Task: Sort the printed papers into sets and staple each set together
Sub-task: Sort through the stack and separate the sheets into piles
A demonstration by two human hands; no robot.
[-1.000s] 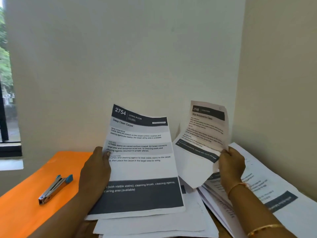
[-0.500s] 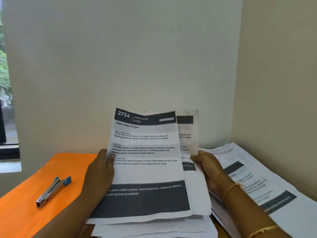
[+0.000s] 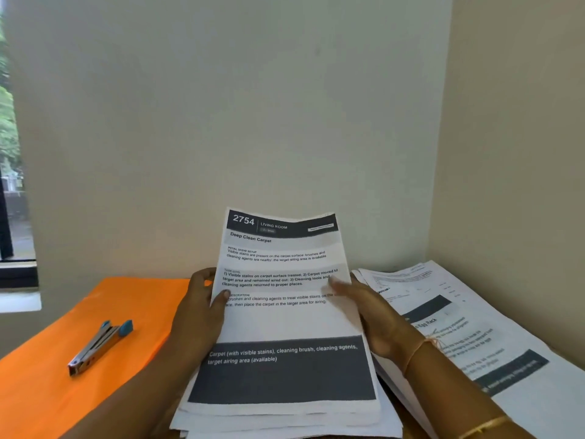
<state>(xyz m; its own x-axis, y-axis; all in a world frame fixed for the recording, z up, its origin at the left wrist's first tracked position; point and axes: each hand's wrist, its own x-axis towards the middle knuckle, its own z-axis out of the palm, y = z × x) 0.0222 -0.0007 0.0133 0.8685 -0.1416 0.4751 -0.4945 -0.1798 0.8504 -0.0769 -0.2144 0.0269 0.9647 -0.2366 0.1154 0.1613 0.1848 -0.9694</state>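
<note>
Room on the left, crowding on the right.
Left, the orange surface (image 3: pixel 47 391) is open around the stapler (image 3: pixel 99 346). The sheets (image 3: pixel 285 321) I hold block the middle. A spread paper pile (image 3: pixel 474 312) fills the right up to the side wall (image 3: pixel 522 153), and the back wall (image 3: pixel 253 122) closes the far side.

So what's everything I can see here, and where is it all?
Deep Clean Carpet sheet: one in front, white with dark bands, held up at centre.
Paper stack: one, white, under the held sheet.
Printed paper pile: one, white with dark bands, at right by the wall.
Stapler: one, silver and blue, on the orange cover.
Orange cover: one, on the left.
Window: one, far left.
Bangle: one, gold, right forearm.
Left hand: grips sheet's left edge.
Right hand: holds its right edge.
</note>
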